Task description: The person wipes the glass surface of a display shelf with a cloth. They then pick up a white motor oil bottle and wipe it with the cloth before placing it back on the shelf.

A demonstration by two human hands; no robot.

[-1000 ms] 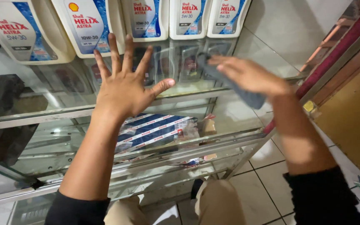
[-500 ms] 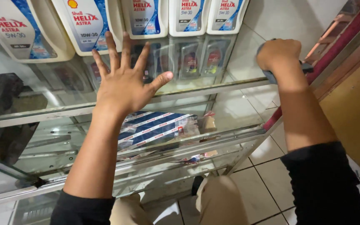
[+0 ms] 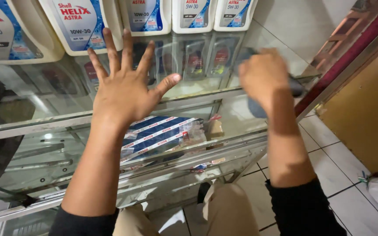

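Left hand (image 3: 125, 89) splayed open, flat on glass top (image 3: 36, 98) | right hand (image 3: 263, 76) at 2 o'clock fisted around dark cloth (image 3: 255, 107) | technique: brace lightly, overlap wipe strokes, avoid white bottles (image 3: 77, 24) at 12 o'clock

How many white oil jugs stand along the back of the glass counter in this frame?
5, in a row: far-left jug cut by the frame edge, second jug behind the left hand, then three smaller jugs. More may lie out of frame.

white oil jugs (image 3: 149, 15), blue-red labels, row atop glass | blue-white striped boxes (image 3: 160, 133) on shelf below
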